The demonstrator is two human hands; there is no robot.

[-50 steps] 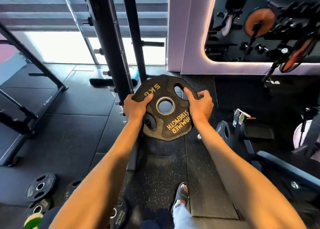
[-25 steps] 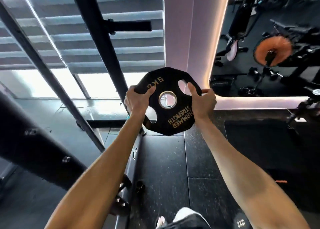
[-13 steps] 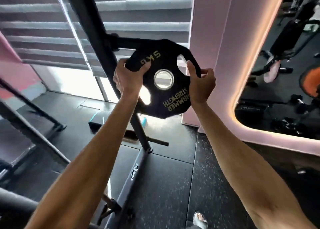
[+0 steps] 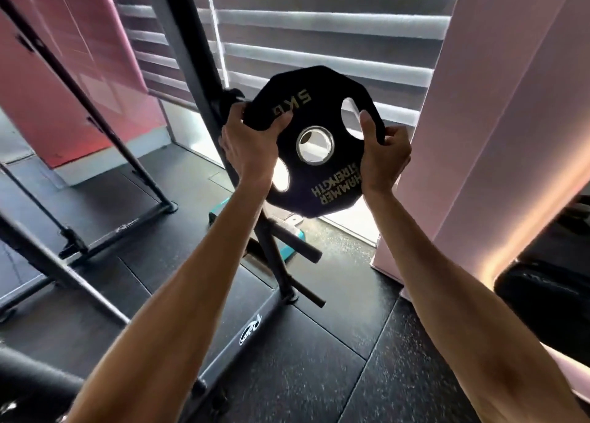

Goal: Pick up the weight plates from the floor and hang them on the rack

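weight plate (image 4: pixel 322 119) sat mid-frame, left edge just beside rack peg (image 4: pixel 230 96); pink column (image 4: pixel 498 135) near on right. left hand (image 4: pixel 247 146) and right hand (image 4: pixel 384 156) curled fingers round opposite rims. Black, gold 5KG lettering, steel-ringed hole.

A black many-sided rubber weight plate (image 4: pixel 320 116), gold lettering upside down, is held upright off the floor, just beside the black steel rack (image 4: pixel 191 55).

A gym: steel rack (image 4: pixel 191 55), weight plate (image 4: pixel 319 116), rubber floor (image 4: pixel 319 374).
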